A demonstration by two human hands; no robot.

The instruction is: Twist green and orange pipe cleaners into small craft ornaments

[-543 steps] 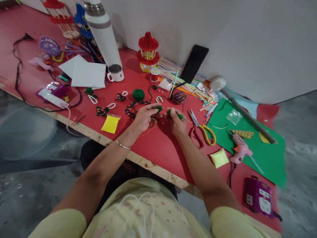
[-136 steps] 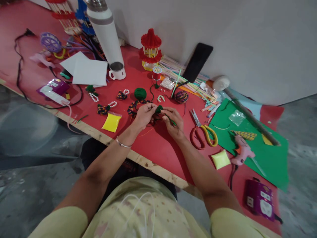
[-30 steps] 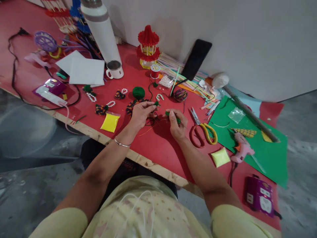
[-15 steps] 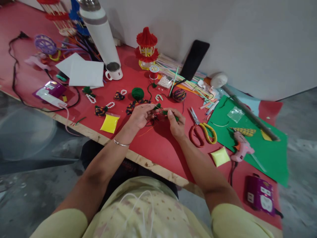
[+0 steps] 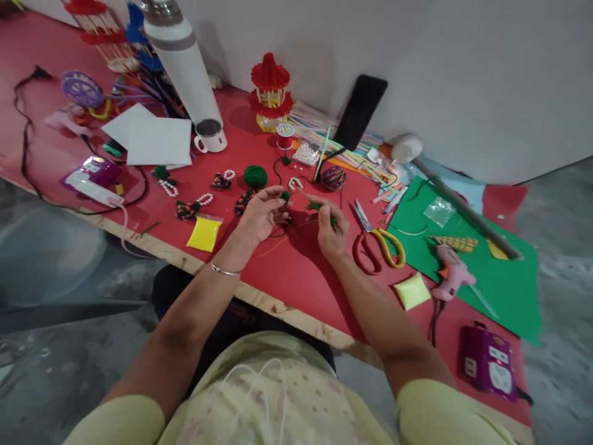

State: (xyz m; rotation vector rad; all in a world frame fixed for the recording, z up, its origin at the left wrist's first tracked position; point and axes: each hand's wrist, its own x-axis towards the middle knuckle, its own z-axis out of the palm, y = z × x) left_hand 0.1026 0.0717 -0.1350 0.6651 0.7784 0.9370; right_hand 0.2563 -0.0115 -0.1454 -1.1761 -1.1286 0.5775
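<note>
My left hand (image 5: 265,213) pinches a small dark green crocheted yarn piece (image 5: 285,196) between thumb and fingers. Dark yarn trails below it onto the red table. In my right hand (image 5: 332,227) is a crochet hook (image 5: 315,205) with a green handle, its thin metal tip pointing toward the left hand. A gap separates the hook from the yarn piece. Just behind the left hand lies a ball of green yarn (image 5: 255,177), and a multicoloured crocheted ring (image 5: 243,201) is partly covered by that hand. Beyond the right hand rests a multicoloured yarn ball (image 5: 333,178).
Red-and-yellow scissors (image 5: 370,232) lie right of my right hand. Farther right are a pink glue gun (image 5: 451,272), green sheet (image 5: 500,284) and purple box (image 5: 488,364). A white flask (image 5: 180,68), mug (image 5: 210,136) and yellow packet (image 5: 204,232) are on the left.
My hands have moved apart. The hook has come away from the green yarn piece, toward the right. The left fingers have lifted slightly, and the camera view has shifted a little.
</note>
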